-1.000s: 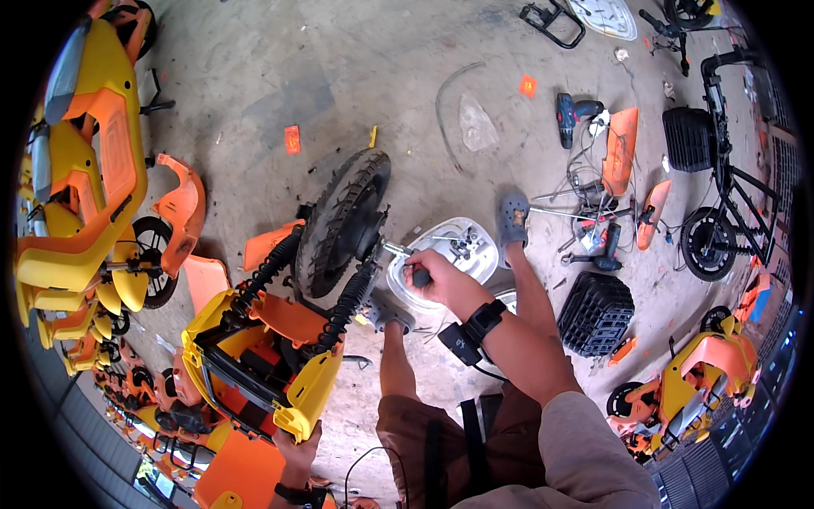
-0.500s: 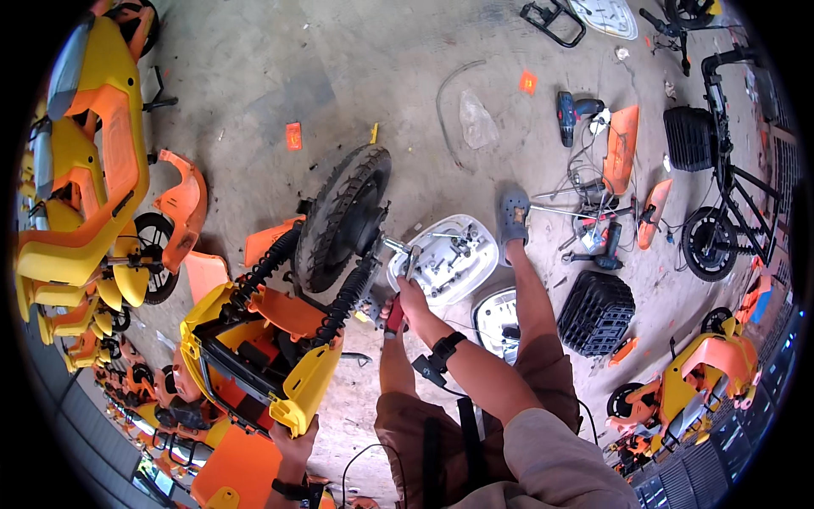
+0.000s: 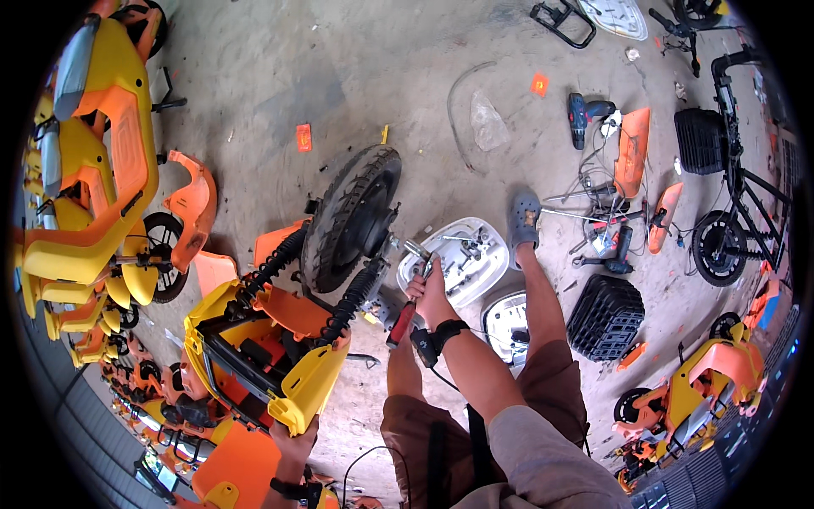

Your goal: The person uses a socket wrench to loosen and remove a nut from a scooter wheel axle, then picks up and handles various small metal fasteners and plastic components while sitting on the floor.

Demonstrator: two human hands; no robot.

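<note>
In front of me a yellow and orange scooter body (image 3: 309,386) lies tipped over, its black-tyred wheel (image 3: 348,220) facing away between two black coil shock absorbers (image 3: 349,304). My left hand (image 3: 295,438) is closed on the lower edge of the yellow body panel; its fingertips are partly hidden. My right hand (image 3: 431,293) is wrapped round the metal upper part of a red-handled ratchet wrench (image 3: 400,327). The red grip sticks out below the hand. The wrench's metal end points at the wheel axle; whether it sits on the nut cannot be made out.
Beside my right hand a white tray-like cover (image 3: 462,263) holds loose hardware; a second white cover (image 3: 507,327) lies between my legs. Right of my foot are a cordless drill (image 3: 585,119), cables and a black crate (image 3: 606,316). Yellow scooters (image 3: 110,195) line the left.
My right hand has moved up along the wrench toward its metal end, leaving the red grip exposed. My left hand stays on the yellow panel. The whole view has shifted slightly.
</note>
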